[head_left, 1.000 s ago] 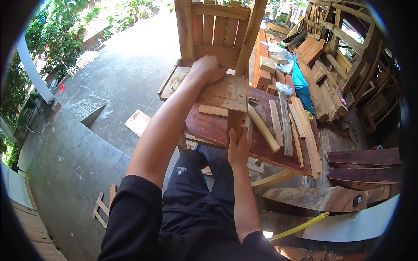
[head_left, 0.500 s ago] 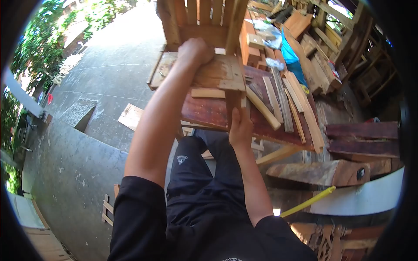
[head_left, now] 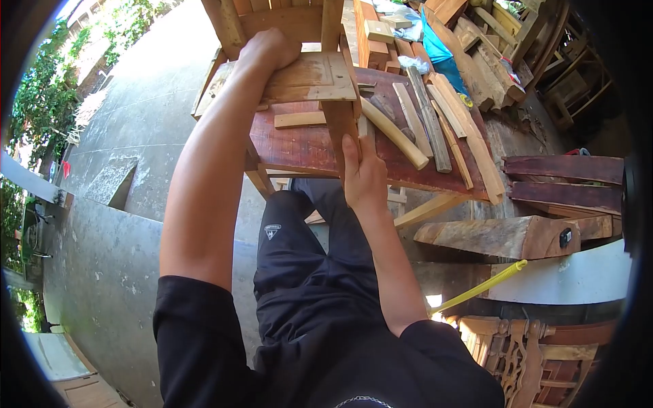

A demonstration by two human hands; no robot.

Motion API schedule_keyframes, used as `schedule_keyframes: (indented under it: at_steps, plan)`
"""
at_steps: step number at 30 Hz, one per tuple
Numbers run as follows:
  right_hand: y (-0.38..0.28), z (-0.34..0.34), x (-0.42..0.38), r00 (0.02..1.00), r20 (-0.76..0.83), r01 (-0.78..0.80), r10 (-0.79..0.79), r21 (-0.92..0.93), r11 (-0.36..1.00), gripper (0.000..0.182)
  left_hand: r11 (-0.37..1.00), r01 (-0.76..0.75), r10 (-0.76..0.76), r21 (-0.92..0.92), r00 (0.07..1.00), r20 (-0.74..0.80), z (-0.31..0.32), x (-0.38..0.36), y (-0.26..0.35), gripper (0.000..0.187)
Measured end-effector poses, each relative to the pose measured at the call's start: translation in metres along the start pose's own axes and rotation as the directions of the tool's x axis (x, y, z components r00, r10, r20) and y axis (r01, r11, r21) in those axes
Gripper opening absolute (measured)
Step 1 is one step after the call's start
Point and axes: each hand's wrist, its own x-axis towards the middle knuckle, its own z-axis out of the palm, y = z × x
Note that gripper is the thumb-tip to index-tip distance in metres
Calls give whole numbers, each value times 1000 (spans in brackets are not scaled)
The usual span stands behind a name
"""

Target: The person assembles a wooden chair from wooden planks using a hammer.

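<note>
A small wooden chair (head_left: 309,76) with a slatted back stands on the dark red table (head_left: 299,143), its seat worn and patchy. My left hand (head_left: 273,49) is closed in a fist on the seat, close to the backrest. Its fingertips are out of sight, so what they hold, if anything, does not show. Lower down, my right hand (head_left: 366,175) is wrapped round the chair's front leg (head_left: 338,126), thumb pointing up along it. A short light wooden strip (head_left: 299,120) lies on the table behind that leg.
Several long wooden strips (head_left: 442,136) lie across the table's right side. Behind them are stacked timber (head_left: 479,58) and a blue plastic sheet (head_left: 442,51). A yellow hose (head_left: 483,285) and a thick wood slab (head_left: 490,234) are to the right. Concrete floor (head_left: 95,251) stretches left.
The whole view has shifted, so the chair and both hands appear further left and higher. My left hand stays closed on the seat, and my right hand keeps its grip on the leg.
</note>
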Motion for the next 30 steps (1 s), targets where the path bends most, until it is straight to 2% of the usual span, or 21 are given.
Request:
schedule_keyframes:
  at_steps: [2, 5, 8, 11, 14, 20, 21, 22, 23, 24, 26, 28, 30]
  plan:
    - [-5, -3, 0, 1000, 8, -12, 12, -13, 1000, 57, 1000, 2, -2, 9, 1000, 8, 3, 6, -2, 58]
    - [-10, -7, -2, 1000, 8, -26, 26, -43, 999, 59, 993, -115, 114, -8, 989, -91, 8, 7, -8, 61]
    - [-14, -10, -1, 999, 23, -42, 43, -51, 998, 60, 993, -107, 103, 47, 992, 78, -1, 9, -3, 60]
    - [-17, -14, 1, 996, 46, -68, 70, -45, 997, 62, 988, -140, 131, 70, 985, 115, 1, 14, -5, 63]
    - [-13, -11, 0, 998, 21, -53, 54, -49, 997, 61, 965, -250, 245, 76, 967, 71, 5, 17, -11, 64]
    - [-11, -2, -3, 998, 32, -48, 50, -41, 998, 56, 944, -330, 330, 15, 943, -31, -21, -6, -14, 55]
    - [-11, -2, -3, 999, 25, -34, 35, -36, 999, 55, 937, -348, 347, 3, 936, -63, -32, -9, -15, 54]
    - [-10, -2, -2, 1000, 13, -25, 25, -33, 999, 54, 903, -430, 406, -27, 871, -278, -42, -12, -23, 48]
    - [-7, -1, -1, 1000, 13, -21, 21, -16, 1000, 51, 884, -457, 393, -97, 841, -372, -61, -27, -25, 45]
    - [-6, -2, -1, 999, 22, -26, 26, -1, 1000, 50, 856, -490, 374, -164, 806, -458, -76, -39, -28, 44]
    - [-4, -3, 1, 999, 30, -36, 36, 26, 999, 49, 828, -477, 217, -294, 757, -616, -88, -27, -64, 40]
    - [3, -2, 2, 1000, 15, -15, 14, 60, 998, 47, 764, -576, 102, -290, 552, -828, -98, -17, -86, 50]
    - [9, -3, 6, 1000, 23, -6, 4, 74, 997, 47, 768, -569, -21, -296, 439, -898, -95, 11, -102, 84]
